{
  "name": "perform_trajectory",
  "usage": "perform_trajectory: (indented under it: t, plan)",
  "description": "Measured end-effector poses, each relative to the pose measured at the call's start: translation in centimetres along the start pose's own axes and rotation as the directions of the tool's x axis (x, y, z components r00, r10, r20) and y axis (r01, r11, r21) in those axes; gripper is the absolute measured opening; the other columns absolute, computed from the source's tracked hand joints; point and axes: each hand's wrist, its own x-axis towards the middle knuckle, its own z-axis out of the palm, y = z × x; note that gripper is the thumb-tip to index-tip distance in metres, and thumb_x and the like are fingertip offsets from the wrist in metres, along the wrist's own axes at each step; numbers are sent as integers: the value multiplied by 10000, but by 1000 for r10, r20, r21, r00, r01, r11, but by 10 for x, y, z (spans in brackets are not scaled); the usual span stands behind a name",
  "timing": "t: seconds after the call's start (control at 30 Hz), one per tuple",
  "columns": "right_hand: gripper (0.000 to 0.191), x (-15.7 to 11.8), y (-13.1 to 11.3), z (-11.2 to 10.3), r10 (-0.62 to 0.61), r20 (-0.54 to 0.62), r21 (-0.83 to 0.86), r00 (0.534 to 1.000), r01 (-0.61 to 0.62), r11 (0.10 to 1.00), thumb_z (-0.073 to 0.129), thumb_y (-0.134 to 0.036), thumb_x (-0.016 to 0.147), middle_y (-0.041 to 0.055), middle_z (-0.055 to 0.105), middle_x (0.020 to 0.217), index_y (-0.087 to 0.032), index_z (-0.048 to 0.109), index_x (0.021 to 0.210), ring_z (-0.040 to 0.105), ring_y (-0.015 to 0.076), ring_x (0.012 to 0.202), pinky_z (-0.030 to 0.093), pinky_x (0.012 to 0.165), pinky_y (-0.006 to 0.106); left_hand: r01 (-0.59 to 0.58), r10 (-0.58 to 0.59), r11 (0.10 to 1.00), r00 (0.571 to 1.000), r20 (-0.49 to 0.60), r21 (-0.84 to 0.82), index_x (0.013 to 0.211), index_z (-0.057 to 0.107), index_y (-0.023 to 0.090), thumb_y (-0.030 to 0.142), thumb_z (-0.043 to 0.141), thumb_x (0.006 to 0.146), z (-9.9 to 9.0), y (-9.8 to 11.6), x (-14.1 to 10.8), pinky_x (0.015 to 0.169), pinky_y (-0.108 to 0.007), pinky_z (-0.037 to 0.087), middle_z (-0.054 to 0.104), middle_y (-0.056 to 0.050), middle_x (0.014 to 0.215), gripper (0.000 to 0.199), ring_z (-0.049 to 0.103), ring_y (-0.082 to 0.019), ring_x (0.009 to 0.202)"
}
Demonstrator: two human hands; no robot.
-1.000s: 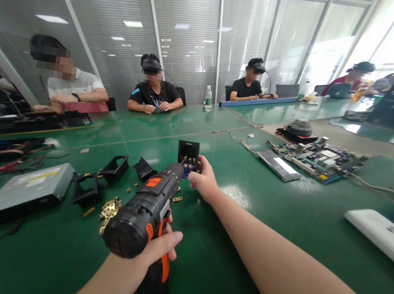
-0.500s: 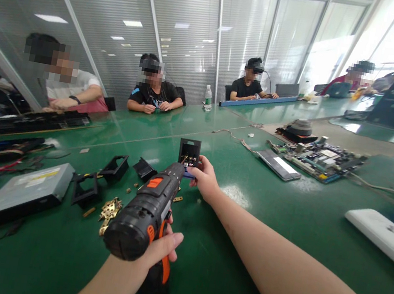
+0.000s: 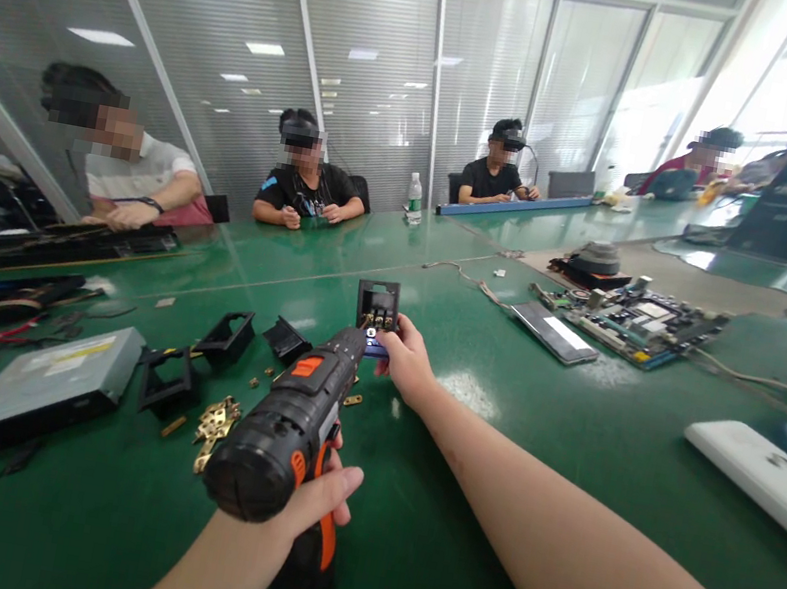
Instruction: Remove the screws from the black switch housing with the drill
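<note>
Okay, left hand (image 3: 317, 502) grips drill (image 3: 284, 418), right hand (image 3: 412, 361) pinches black housing (image 3: 378, 302) at frame centre. Looks like bit-on-terminal work; next move likely calls for steady alignment. Brass parts (image 3: 217, 421) lie lower left.

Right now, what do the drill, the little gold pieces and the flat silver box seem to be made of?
The drill: probably hard plastic, mostly black with a low sheen, judging by its moulded-looking curves. The gold pieces: shiny metal by their bright glints, perhaps brass or just plated. The flat silver box: likely sheet metal, smooth dull grey with crisp edges.
</note>
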Motion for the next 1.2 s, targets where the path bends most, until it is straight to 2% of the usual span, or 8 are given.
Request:
perform_trajectory:
  t: [0.27, 0.5, 0.77, 0.97, 1.2]
  plan:
    - [243, 0, 0, 0, -10, -8, -7, 1000, 10, 1000, 563, -323, 833, -24, 622, 767, -193, 578, 1037, 521, 104, 390, 362, 343, 246, 13, -15, 998, 999, -35, -67, 981, 667, 227, 380, 852, 751, 4, 3, -2, 695, -338, 544, 672, 58, 730, 332, 664, -157, 603]
    - [241, 0, 0, 1, -21, -22, -18, 1000, 20, 1000, 554, -320, 824, -15, 633, 808, -187, 582, 1023, 523, 91, 403, 374, 344, 239, 49, -48, 997, 999, 13, -60, 1026, 661, 229, 438, 852, 790, -2, -5, 0, 673, -339, 558, 698, 38, 666, 369, 655, -185, 627]
    - [322, -1, 1, -4, 11, -1, 78, 1000, -11, 997, 612, -384, 766, -24, 621, 700, -198, 590, 1028, 523, 120, 404, 366, 356, 243, 41, -41, 998, 999, 6, -50, 1032, 670, 230, 438, 840, 799, -2, -9, -1, 705, -359, 565, 702, 34, 705, 355, 664, -198, 648]
    - [358, -9, -3, 5, -5, 46, 57, 999, 3, 998, 693, -426, 743, -2, 636, 840, -203, 572, 995, 580, 114, 549, 467, 389, 221, 31, -31, 999, 1000, -5, -32, 1003, 693, 213, 438, 843, 791, 0, -5, -1, 680, -348, 569, 700, 21, 673, 343, 669, -203, 644]
    - [372, -7, -1, 7, 12, 29, 69, 1000, -14, 997, 694, -428, 740, -23, 623, 807, -198, 556, 997, 583, 113, 514, 498, 398, 244, 50, -51, 996, 999, -8, -75, 1024, 674, 206, 422, 855, 785, 0, -5, -1, 627, -316, 550, 693, 33, 669, 370, 644, -172, 613]
